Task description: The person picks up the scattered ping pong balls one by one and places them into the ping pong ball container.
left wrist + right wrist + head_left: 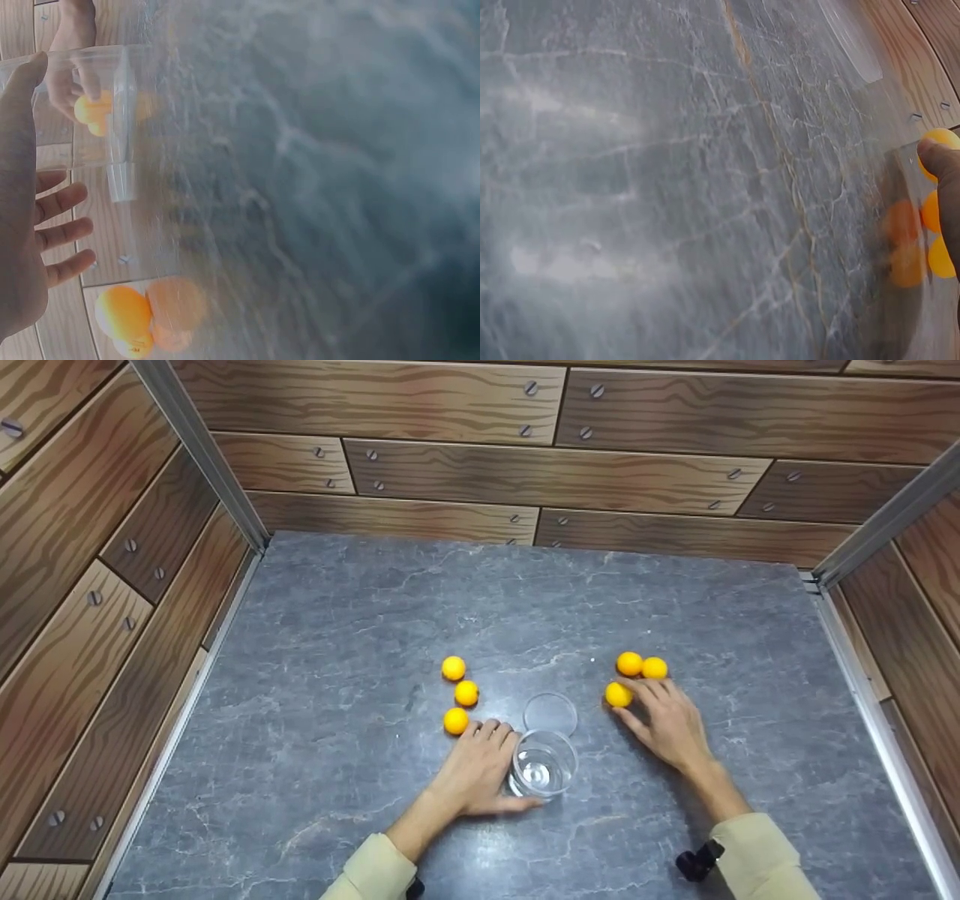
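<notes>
A clear cup [544, 765] stands on the table, with my left hand [476, 772] at its left side. The left fingers extend beyond the cup's left wall, and the thumb reaches along its near side; in the left wrist view the fingers [64, 236] are spread and nearly straight. My right hand [670, 724] pinches an orange ping-pong ball [618, 695] between thumb and fingers. Just behind it lie two more orange balls [629, 664]. In the right wrist view the thumb presses on the pinched ball [939, 135].
A clear round disc [550, 714] lies flat just behind the cup. Left of it, three orange balls [466, 693] form a loose column, the nearest close to my left fingertips. Wood-patterned walls [480, 472] enclose the grey marbled table [360, 607] at the back and both sides.
</notes>
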